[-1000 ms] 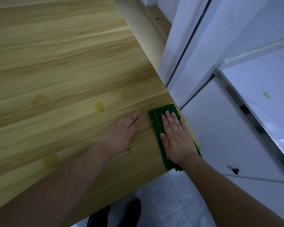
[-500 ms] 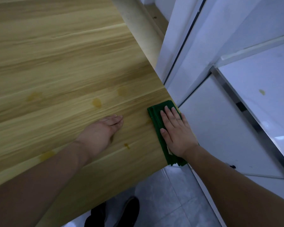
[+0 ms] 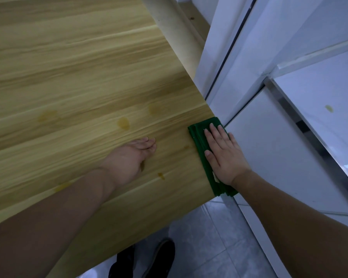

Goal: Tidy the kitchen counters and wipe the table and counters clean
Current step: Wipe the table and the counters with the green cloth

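Wiping is the step in hand; the right hand (image 3: 223, 155) lies flat on a folded green cloth (image 3: 201, 141) at the right edge of the wooden desk (image 3: 78, 77), in the centre-right of the frame, its fingers (image 3: 212, 129) straight and close together, pressing the cloth and not curled round it. The left hand (image 3: 129, 159) rests on the bare wood just left of the cloth, apart from it, fingers straight and gripping nothing; it looks to be steadying the body.

Yellowish stains (image 3: 123, 123) sit above the left hand, with fainter ones towards the left of the frame and a small dark drip (image 3: 161, 175) between the two hands; none lies under the cloth as yet. To do this well, I judge the cloth should be swept leftward with even palm pressure, in overlapping passes, so each mark is crossed fully; the left hand ought to lift clear of the path; dried spots may want a short rubbing pass.

A white counter (image 3: 319, 101) at the right of the frame carries a yellow spot (image 3: 328, 108) too; dark shoes (image 3: 161, 257) show on the tiled floor (image 3: 209, 237) at the bottom.
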Demonstrator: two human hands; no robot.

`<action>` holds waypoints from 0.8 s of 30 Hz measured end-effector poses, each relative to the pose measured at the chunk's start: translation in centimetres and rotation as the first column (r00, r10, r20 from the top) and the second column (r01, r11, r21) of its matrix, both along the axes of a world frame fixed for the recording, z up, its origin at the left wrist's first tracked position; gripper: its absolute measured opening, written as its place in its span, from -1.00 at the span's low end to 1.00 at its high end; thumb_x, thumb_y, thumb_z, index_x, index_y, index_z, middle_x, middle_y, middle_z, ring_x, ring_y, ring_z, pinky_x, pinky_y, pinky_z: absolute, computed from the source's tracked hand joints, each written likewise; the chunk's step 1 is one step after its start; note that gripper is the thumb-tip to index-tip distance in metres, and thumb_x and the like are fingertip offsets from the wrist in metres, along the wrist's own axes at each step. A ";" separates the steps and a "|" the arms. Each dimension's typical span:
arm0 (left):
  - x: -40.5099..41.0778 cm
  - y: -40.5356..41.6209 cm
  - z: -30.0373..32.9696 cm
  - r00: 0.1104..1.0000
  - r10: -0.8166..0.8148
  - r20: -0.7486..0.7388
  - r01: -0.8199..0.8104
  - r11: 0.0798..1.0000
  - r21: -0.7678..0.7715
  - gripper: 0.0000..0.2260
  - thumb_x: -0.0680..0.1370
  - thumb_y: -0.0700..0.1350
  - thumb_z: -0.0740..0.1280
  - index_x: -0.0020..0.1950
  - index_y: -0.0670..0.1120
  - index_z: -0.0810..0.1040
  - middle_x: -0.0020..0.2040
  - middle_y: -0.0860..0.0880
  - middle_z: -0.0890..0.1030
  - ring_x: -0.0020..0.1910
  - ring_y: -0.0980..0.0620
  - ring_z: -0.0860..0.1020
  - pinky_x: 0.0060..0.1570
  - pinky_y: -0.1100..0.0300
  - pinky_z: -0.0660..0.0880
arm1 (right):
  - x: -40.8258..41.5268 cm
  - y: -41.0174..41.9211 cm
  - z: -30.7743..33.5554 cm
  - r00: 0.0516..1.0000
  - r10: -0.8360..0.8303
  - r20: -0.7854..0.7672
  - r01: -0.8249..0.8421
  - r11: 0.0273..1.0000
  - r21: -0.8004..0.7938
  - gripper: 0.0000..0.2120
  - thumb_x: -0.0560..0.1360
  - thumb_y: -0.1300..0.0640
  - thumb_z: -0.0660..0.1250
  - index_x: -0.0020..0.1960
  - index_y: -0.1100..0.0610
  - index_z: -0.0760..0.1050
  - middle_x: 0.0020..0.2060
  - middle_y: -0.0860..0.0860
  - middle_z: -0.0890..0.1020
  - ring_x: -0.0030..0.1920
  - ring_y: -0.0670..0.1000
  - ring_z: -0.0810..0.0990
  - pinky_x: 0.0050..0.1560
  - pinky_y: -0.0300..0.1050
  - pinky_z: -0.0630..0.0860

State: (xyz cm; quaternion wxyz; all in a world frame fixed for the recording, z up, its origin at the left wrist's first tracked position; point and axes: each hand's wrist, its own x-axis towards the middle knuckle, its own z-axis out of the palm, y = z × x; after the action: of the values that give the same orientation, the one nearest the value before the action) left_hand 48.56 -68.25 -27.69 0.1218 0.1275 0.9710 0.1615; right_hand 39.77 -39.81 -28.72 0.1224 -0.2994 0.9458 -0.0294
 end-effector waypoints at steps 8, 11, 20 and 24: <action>0.5 -0.1 0.4 1.000 0.014 0.024 -0.015 0.999 0.039 -0.38 0.47 -0.36 0.21 0.53 -0.11 0.21 0.55 -0.04 0.13 0.55 0.03 0.08 0.37 0.38 -0.23 | 1.4 -1.2 -0.4 0.998 -0.052 -0.035 0.054 0.997 0.056 -0.38 0.57 -0.14 -0.31 0.57 0.10 -0.21 0.55 0.02 -0.18 0.51 -0.03 -0.29 0.51 0.01 -0.28; 0.3 -0.3 0.5 0.998 0.009 0.057 -0.010 1.000 0.018 -0.37 0.49 -0.34 0.21 0.54 -0.09 0.16 0.56 -0.02 0.07 0.55 0.05 0.03 0.36 0.41 -0.25 | 2.7 -2.2 -0.4 0.998 -0.044 -0.045 0.046 0.998 0.044 -0.37 0.57 -0.14 -0.32 0.56 0.12 -0.19 0.55 0.02 -0.16 0.53 0.01 -0.26 0.52 0.07 -0.23; -0.2 -0.6 1.0 0.989 -0.013 0.147 0.023 0.998 -0.065 -0.38 0.55 -0.31 0.18 0.57 -0.06 0.05 0.58 0.02 0.01 0.55 0.11 -0.03 0.33 0.42 -0.26 | 7.4 -5.2 -1.0 0.998 0.011 -0.055 -0.010 1.000 0.006 -0.42 0.63 -0.10 -0.24 0.56 0.18 -0.07 0.56 0.06 -0.04 0.55 0.06 -0.13 0.48 0.13 -0.10; -0.7 -0.1 1.8 0.987 0.049 0.152 -0.044 0.998 -0.038 -0.42 0.57 -0.26 0.17 0.57 -0.08 0.08 0.58 -0.01 0.05 0.55 0.07 0.04 0.43 0.34 -0.12 | 7.2 -5.1 -1.0 0.998 0.015 -0.059 -0.014 1.000 0.020 -0.42 0.63 -0.10 -0.23 0.56 0.18 -0.07 0.56 0.07 -0.05 0.55 0.06 -0.14 0.48 0.15 -0.07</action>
State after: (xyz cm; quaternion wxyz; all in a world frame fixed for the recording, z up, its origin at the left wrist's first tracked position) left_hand 47.91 -68.38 -25.84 0.1945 0.0899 0.9641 0.1566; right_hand 46.93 -44.96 -29.69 0.0976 -0.3059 0.9470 -0.0102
